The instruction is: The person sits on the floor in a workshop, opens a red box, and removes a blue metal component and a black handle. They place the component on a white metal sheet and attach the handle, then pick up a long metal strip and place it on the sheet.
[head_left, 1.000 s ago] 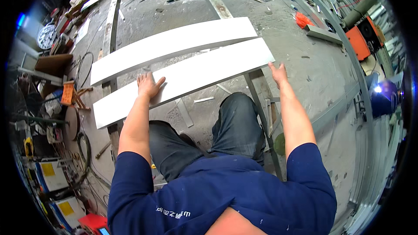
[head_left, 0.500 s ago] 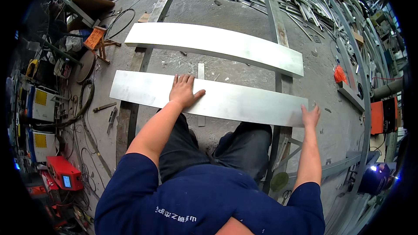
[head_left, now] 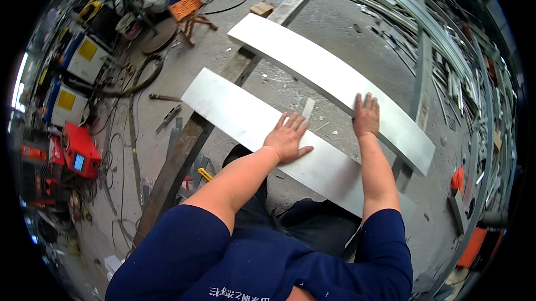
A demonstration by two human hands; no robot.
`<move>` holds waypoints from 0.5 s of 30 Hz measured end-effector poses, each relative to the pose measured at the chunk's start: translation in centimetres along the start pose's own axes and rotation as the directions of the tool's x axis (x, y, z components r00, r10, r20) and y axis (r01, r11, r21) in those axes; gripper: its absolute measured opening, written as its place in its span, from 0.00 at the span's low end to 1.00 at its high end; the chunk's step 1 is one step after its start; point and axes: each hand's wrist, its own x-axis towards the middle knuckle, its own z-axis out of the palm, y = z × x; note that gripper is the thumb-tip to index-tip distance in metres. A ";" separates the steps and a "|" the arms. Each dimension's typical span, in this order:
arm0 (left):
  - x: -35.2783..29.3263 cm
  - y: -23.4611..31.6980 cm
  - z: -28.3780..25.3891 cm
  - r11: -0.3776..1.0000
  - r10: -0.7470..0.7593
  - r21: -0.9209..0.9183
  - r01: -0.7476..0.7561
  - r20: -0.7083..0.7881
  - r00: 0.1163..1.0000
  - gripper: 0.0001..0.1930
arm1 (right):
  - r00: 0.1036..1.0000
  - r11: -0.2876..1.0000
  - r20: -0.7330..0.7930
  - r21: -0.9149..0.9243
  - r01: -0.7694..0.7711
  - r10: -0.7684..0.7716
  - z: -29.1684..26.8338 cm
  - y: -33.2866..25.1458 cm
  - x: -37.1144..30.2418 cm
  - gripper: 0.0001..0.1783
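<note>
Two long, flat-faced silvery metal bars lie side by side across a pair of support beams. On the near metal bar (head_left: 234, 108) my left hand (head_left: 288, 137) rests flat with its fingers spread. The far metal bar (head_left: 318, 66) has a visible side thickness along its near edge. My right hand (head_left: 366, 114) lies on that bar's near edge, fingers stretched out over its top face, while my right forearm passes over the near bar. A narrow metal strip (head_left: 309, 108) shows in the gap between the bars, partly covered by the near one.
The left support beam (head_left: 178, 172) and right support beam (head_left: 422, 78) run away from me. An orange stool (head_left: 187, 6), a hammer (head_left: 165, 98), a red welding machine (head_left: 82, 149) and cables lie left. A yellow-handled knife (head_left: 205, 174) is near my left arm. Metal lengths (head_left: 446, 72) are piled right.
My right hand has left the near bar's right end and now lies on the far bar. My left hand stays on the near bar. The whole view has turned, so the bars slant.
</note>
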 end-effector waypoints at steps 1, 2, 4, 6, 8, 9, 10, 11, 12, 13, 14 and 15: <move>-0.3 -0.3 0.1 1.000 -0.010 -0.011 0.010 -0.001 1.000 0.41 | 0.999 0.999 -0.031 0.034 0.036 -0.035 -0.3 -0.3 0.2 0.40; -0.6 -0.6 0.2 1.000 -0.015 -0.021 0.015 -0.002 1.000 0.42 | 0.998 0.996 -0.022 0.058 0.061 -0.060 -0.6 -0.7 0.5 0.42; -0.6 -0.8 0.7 1.000 -0.016 -0.023 0.015 -0.024 1.000 0.42 | 0.997 0.987 0.021 0.142 0.072 -0.076 -3.1 0.1 1.2 0.41; -0.6 -0.9 1.0 1.000 0.000 -0.025 -0.002 -0.065 0.998 0.43 | 0.993 0.942 0.009 0.316 0.108 -0.117 -5.4 2.4 2.4 0.40; -0.8 -1.0 1.4 1.000 0.013 -0.027 -0.016 -0.124 0.992 0.43 | 0.965 0.884 0.256 0.464 -0.066 -0.062 -11.4 3.3 4.1 0.38; -0.8 -0.9 1.7 0.999 0.031 -0.029 -0.035 -0.146 0.989 0.43 | 0.949 0.810 0.296 0.580 -0.090 -0.107 -11.6 5.0 4.4 0.39; -0.7 -1.1 2.1 0.999 0.041 -0.027 -0.047 -0.171 0.984 0.43 | 0.932 0.718 0.325 0.687 -0.115 -0.162 -11.1 6.5 5.1 0.40; -0.7 -1.3 2.3 0.998 0.050 -0.025 -0.056 -0.195 0.980 0.43 | 0.898 0.665 0.387 0.729 -0.159 -0.209 -10.6 7.4 5.3 0.41; -0.7 -1.4 2.3 0.997 0.061 -0.027 -0.068 -0.198 0.978 0.44 | 0.858 0.611 0.442 0.764 -0.207 -0.261 -10.1 8.3 5.2 0.42; -0.7 -1.4 2.1 0.996 0.070 -0.032 -0.078 -0.203 0.977 0.44 | 0.812 0.560 0.491 0.788 -0.258 -0.317 -9.8 9.1 5.5 0.43; -0.8 -1.4 1.9 0.995 0.078 -0.037 -0.087 -0.209 0.975 0.44 | 0.760 0.530 0.540 0.790 -0.309 -0.361 -9.6 9.9 6.2 0.43; -0.7 -1.3 1.8 0.995 0.079 -0.047 -0.091 -0.206 0.975 0.44 | 0.702 0.500 0.586 0.784 -0.367 -0.405 -9.3 10.7 6.6 0.44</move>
